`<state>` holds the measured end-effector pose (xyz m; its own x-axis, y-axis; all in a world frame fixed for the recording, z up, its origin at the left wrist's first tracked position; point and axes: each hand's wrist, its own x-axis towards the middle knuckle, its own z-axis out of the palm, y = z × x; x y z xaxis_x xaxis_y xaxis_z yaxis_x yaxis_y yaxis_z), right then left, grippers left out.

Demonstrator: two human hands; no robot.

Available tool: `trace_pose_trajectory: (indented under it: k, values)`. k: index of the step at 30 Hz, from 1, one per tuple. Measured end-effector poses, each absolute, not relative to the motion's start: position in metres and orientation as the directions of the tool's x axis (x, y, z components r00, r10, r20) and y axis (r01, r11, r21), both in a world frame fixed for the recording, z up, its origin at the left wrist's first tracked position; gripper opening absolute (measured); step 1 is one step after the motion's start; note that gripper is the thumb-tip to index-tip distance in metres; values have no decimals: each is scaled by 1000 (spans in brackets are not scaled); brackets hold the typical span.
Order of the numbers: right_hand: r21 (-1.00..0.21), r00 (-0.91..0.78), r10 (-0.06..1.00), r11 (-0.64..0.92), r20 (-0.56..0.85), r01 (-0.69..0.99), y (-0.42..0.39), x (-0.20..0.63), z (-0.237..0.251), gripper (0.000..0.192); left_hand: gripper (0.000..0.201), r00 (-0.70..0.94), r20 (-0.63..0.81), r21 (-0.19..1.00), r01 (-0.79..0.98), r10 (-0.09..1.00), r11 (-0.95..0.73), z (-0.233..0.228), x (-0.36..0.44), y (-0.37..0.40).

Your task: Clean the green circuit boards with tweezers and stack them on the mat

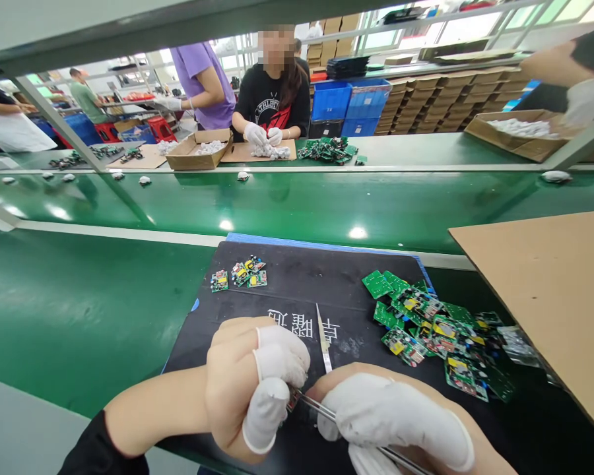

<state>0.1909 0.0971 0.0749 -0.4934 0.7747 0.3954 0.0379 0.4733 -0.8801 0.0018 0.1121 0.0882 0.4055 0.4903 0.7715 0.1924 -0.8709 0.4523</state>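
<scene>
My left hand, with white finger cots, pinches a small circuit board that is mostly hidden by the fingers. My right hand, also in finger cots, grips metal tweezers whose tips touch that board. Both hands hover over the near edge of a black mat. A second thin metal tool lies on the mat just beyond my hands. A pile of green circuit boards lies to the right, and a small group of boards sits at the mat's far left.
A cardboard sheet lies at the right. A green conveyor belt runs across beyond the mat, carrying small white parts. Across it, people in gloves work over cardboard boxes and boards. Blue crates and stacked cartons stand behind.
</scene>
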Motion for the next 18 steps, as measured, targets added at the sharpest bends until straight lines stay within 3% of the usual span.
trace_pose_trajectory:
  k: [5,8,13,18]
  values:
    - [-875,-503,732,471,460,-115,98,188,58,25,34,314,816,436,218,486,-873,82,9,110]
    - [-886,-519,733,449,440,-117,98,191,58,22,33,223,841,445,231,493,-865,78,15,108]
    - [-904,-570,725,420,387,-79,100,192,61,8,33,258,835,439,220,486,-871,77,16,109]
    - [-907,-520,769,420,372,-29,98,186,59,5,33,335,815,424,211,473,-881,81,11,111]
